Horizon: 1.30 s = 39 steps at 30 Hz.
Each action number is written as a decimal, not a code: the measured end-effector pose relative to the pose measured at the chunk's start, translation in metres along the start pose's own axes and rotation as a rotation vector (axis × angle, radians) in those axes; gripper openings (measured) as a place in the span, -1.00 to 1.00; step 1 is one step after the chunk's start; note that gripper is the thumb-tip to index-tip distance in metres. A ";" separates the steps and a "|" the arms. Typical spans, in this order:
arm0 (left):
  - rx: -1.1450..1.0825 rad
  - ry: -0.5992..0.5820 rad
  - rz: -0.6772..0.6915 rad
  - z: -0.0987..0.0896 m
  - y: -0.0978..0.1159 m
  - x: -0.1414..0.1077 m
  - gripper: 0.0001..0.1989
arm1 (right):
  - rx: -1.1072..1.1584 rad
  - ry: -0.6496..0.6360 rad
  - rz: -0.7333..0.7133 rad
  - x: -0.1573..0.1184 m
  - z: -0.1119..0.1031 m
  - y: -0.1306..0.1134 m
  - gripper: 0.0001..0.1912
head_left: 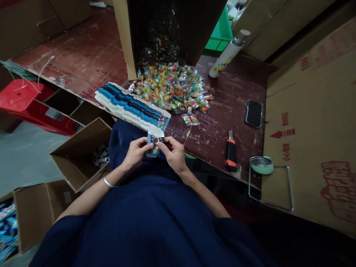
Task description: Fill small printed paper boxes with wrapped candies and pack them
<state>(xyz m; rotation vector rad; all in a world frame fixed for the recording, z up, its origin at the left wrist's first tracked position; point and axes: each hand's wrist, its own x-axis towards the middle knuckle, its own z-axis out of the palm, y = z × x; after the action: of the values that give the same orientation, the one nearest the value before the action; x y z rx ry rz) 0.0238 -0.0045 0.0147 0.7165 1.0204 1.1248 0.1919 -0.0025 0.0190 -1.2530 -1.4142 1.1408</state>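
Between my two hands is a small blue printed candy box (154,147) with white flaps showing at its top and bottom. The fingers of my left hand (137,151) pinch its left side, thumb across the front. My right hand (174,152) grips the right edge, its thumb near the upper front. Just beyond, a long row of flat, overlapping blue-and-white cartons (130,107) lies along the table edge. Behind that row, a heap of clear candy packets (169,85) in many colours spills from a tipped cardboard box (124,37).
On the red-brown table (217,107) are a utility knife (231,154), a phone (253,113) and a white bottle (226,55). Tall cardboard (314,129) borders the right side. An open carton (80,155) and a red stool (25,98) stand at left.
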 end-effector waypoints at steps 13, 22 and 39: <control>0.236 -0.063 0.134 0.000 0.003 -0.009 -0.38 | -0.031 0.147 -0.208 0.004 0.008 0.020 -0.71; 0.246 -0.078 0.184 -0.003 0.010 -0.004 -0.50 | 0.092 0.128 -0.201 0.012 0.009 0.011 -0.73; 0.305 -0.176 0.103 -0.005 0.019 -0.011 -0.44 | 0.122 -0.099 0.011 0.033 -0.017 -0.007 -0.64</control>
<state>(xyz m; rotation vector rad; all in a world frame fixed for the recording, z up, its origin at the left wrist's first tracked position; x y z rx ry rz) 0.0110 -0.0092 0.0322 1.1036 1.0241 0.9828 0.2047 0.0309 0.0300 -1.1336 -1.3893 1.2928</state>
